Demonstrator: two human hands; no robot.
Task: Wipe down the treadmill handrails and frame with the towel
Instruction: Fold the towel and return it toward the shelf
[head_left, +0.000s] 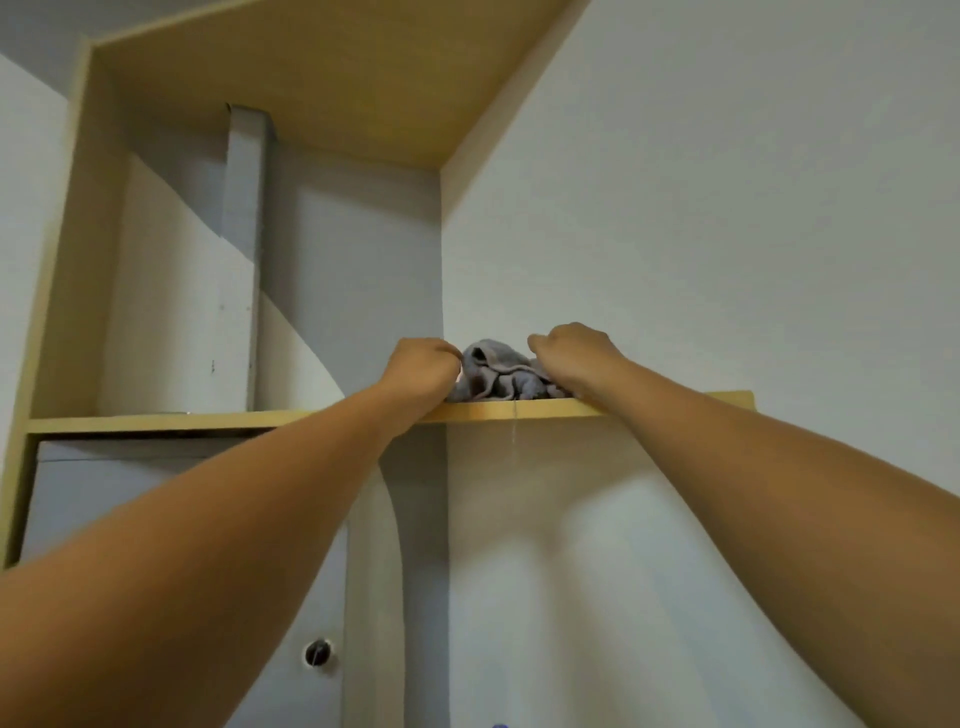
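Observation:
A crumpled grey towel (496, 373) lies bunched on a high wooden shelf (524, 410), against the white wall. Both my arms reach up to it. My left hand (423, 366) is at the towel's left edge with its fingers curled around the cloth. My right hand (569, 353) rests over the towel's right side, fingers bent down into the folds. A thin thread hangs from the towel below the shelf edge. The treadmill is out of view.
The shelf belongs to a light wood frame (67, 249) set into an alcove with grey panels. A grey cupboard door with a round dark knob (317, 652) is below at the left. White wall (727, 208) fills the right side.

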